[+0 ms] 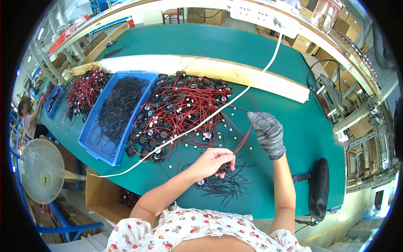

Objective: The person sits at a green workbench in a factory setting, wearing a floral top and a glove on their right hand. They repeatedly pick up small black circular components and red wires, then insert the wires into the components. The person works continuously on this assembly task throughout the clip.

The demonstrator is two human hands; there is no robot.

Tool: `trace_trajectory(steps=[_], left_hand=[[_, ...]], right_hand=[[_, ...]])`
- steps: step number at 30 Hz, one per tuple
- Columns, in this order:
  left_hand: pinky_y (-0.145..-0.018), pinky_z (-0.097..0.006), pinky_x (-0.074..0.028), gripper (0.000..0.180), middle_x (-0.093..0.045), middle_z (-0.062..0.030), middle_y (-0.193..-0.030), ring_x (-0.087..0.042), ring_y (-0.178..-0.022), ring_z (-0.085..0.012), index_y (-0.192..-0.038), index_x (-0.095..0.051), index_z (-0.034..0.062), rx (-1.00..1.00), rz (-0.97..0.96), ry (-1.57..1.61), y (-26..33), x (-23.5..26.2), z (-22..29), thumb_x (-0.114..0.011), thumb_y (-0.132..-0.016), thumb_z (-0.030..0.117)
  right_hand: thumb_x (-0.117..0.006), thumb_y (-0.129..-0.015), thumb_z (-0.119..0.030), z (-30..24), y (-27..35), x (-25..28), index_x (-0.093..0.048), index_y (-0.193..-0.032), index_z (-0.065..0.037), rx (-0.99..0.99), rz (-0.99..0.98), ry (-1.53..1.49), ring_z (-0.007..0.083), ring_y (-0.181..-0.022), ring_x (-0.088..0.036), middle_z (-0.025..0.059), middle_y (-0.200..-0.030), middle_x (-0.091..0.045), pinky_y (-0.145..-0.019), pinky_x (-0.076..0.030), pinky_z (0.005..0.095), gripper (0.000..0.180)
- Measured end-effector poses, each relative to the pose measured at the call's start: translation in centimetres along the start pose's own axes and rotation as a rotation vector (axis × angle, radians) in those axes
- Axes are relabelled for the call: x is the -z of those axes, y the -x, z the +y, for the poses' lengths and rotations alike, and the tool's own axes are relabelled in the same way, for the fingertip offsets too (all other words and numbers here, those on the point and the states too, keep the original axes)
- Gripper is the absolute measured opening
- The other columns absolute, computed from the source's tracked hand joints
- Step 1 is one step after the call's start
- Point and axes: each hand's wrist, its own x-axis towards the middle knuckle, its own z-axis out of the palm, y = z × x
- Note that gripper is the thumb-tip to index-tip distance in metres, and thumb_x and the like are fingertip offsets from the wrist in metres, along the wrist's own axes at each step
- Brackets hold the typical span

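My left hand (212,163), bare, is closed around a small black cooling fan (224,168) above the near part of the green table. Red wires (242,143) rise from the fan toward my right hand (267,132), which wears a grey knitted glove. Its fingers are pinched together at the upper part of these wires. A thin black strand (239,108) sticks out to the left of the gloved fingertips; whether they grip it too is unclear. Under my left hand lies a loose scatter of short black tubes (228,185).
A heap of black fans with red wires (184,105) lies beyond my left hand. Left of it stands a blue tray (86,135) of black tubes. A white cable (218,110) crosses the table (306,138). A white fan (42,171) and another person (30,117) are at far left.
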Motion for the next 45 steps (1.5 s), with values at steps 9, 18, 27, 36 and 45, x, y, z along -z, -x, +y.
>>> trace_trajectory(steps=[9,18,27,36,45], left_hand=[[-0.043,-0.021,-0.04,0.02,-0.061,-0.0069,-0.072,-0.055,-0.049,-0.0108,-0.083,-0.057,0.0033,-0.142,0.187,0.107,-0.3,-0.3,-0.4,-0.045,-0.089,0.018],[-0.046,-0.024,-0.044,0.02,-0.061,-0.0101,-0.073,-0.055,-0.051,-0.0136,-0.083,-0.055,0.0019,-0.209,0.234,0.175,-0.5,0.1,-0.7,-0.042,-0.088,0.016],[-0.048,-0.024,-0.045,0.02,-0.06,-0.0093,-0.072,-0.056,-0.054,-0.0131,-0.081,-0.055,0.0021,-0.135,0.112,0.132,-0.3,-0.6,-0.3,-0.044,-0.09,0.016],[-0.051,-0.025,-0.045,0.022,-0.059,-0.0088,-0.073,-0.055,-0.055,-0.0137,-0.088,-0.057,-0.0009,-0.041,0.022,0.176,-0.2,-0.3,0.4,-0.045,-0.09,0.018],[-0.054,-0.024,-0.047,0.025,-0.06,-0.006,-0.078,-0.057,-0.061,-0.0129,-0.099,-0.058,-0.0013,-0.077,-0.007,0.318,-0.5,1.3,-0.3,-0.043,-0.091,0.017]], right_hand=[[-0.057,-0.086,-0.021,-2.4,-0.5,-0.7,-0.061,-0.104,-0.001,-1.153,-0.205,-0.92,0.013,-0.074,-0.061,0.0066,-0.082,-0.065,-0.067,-0.049,0.0241,0.027],[-0.053,-0.088,-0.022,-5.3,1.0,-3.7,-0.062,-0.103,-0.002,-0.751,-0.318,-1.001,0.0112,-0.076,-0.056,0.0051,-0.085,-0.062,-0.073,-0.046,0.0248,0.027],[-0.054,-0.086,-0.02,-5.3,1.0,-2.7,-0.064,-0.095,-0.001,-0.757,-0.018,-1.059,0.0139,-0.074,-0.058,0.0076,-0.086,-0.064,-0.069,-0.047,0.0252,0.023],[-0.057,-0.081,-0.013,-4.1,0.8,-2.5,-0.061,-0.102,-0.009,-0.265,0.045,-0.498,0.0173,-0.066,-0.055,0.0041,-0.083,-0.063,-0.063,-0.046,0.0288,0.022],[-0.059,-0.062,-0.016,-3.5,0.5,-1.9,-0.06,-0.103,-0.015,0.198,-0.381,0.119,0.0243,-0.093,-0.053,0.0029,-0.102,-0.058,-0.086,-0.04,0.0395,0.041]])
